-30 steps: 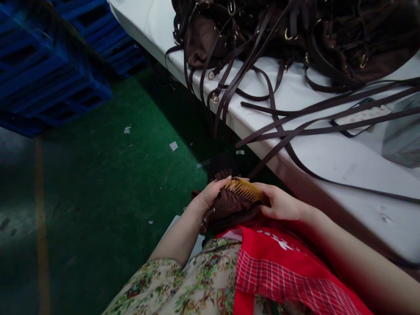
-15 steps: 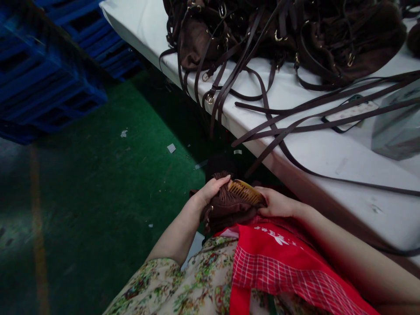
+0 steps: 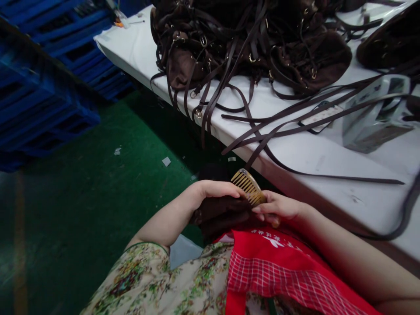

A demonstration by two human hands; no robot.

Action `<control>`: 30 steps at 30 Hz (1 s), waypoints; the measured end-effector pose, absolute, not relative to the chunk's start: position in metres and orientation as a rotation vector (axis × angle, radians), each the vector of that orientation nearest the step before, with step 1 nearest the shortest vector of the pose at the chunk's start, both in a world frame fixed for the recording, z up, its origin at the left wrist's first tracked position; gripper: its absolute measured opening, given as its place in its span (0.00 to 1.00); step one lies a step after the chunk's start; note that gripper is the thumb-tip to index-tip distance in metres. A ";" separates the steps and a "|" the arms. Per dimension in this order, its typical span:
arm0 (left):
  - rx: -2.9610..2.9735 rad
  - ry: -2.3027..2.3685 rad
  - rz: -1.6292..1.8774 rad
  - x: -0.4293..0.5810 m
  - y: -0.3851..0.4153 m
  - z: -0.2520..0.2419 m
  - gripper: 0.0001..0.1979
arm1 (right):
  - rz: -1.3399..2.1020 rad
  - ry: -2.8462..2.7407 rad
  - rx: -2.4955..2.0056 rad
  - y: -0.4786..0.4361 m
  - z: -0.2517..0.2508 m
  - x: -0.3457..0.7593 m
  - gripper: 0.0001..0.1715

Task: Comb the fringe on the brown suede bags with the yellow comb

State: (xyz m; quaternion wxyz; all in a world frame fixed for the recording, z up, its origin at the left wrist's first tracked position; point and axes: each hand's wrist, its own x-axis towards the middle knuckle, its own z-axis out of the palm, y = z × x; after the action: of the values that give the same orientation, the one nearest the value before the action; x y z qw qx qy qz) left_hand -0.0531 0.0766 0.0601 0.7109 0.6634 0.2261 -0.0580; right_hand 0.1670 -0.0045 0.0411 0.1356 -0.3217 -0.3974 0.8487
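A dark brown fringed suede piece [image 3: 220, 214] lies on my lap, just under the table's edge. My left hand [image 3: 210, 192] curls over its top and holds it down. In my right hand [image 3: 278, 209], a yellow wide-toothed comb [image 3: 248, 187] is pinched at its lower end. The comb's teeth point left and stand lifted above the fringe, close to my left fingertips. A red apron [image 3: 282, 271] covers my lap below both hands.
A white table [image 3: 295, 148] runs along the right, piled with brown suede bags [image 3: 249, 48] whose long straps [image 3: 262, 131] trail over its edge. On it lie a white power strip [image 3: 320, 117] and a grey box [image 3: 374, 118]. Blue pallets [image 3: 42, 83] stand on the green floor [image 3: 98, 188] at left.
The comb has lifted off the fringe and tilted upward. My left hand has closed further over the brown piece. The view has shifted, showing more of the table.
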 end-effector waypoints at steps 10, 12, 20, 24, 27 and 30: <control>1.342 0.381 -0.155 -0.042 0.039 0.045 0.19 | 2.260 -1.415 -1.235 0.026 0.049 0.156 0.21; 1.168 0.321 0.028 -0.041 0.024 0.034 0.20 | 2.145 -1.555 -1.281 0.031 0.042 0.152 0.20; 0.757 0.410 0.277 -0.057 0.002 0.015 0.16 | 1.053 -2.324 -1.616 -0.003 0.066 0.158 0.18; 0.709 0.345 0.274 -0.057 -0.001 0.021 0.15 | 1.145 -2.639 -1.489 -0.024 0.060 0.153 0.19; 0.777 0.329 0.251 -0.053 -0.006 0.027 0.17 | 1.189 -2.685 -1.500 -0.024 0.043 0.148 0.19; 0.918 0.424 0.259 -0.051 -0.011 0.031 0.21 | 1.125 -2.738 -1.525 -0.021 0.031 0.144 0.18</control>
State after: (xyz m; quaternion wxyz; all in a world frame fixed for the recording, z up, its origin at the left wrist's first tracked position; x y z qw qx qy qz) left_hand -0.0507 -0.0110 0.0310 0.8669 0.4383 0.2025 0.1238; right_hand 0.1440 -0.0206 0.0315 -0.0940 -0.4559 -0.8186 0.3364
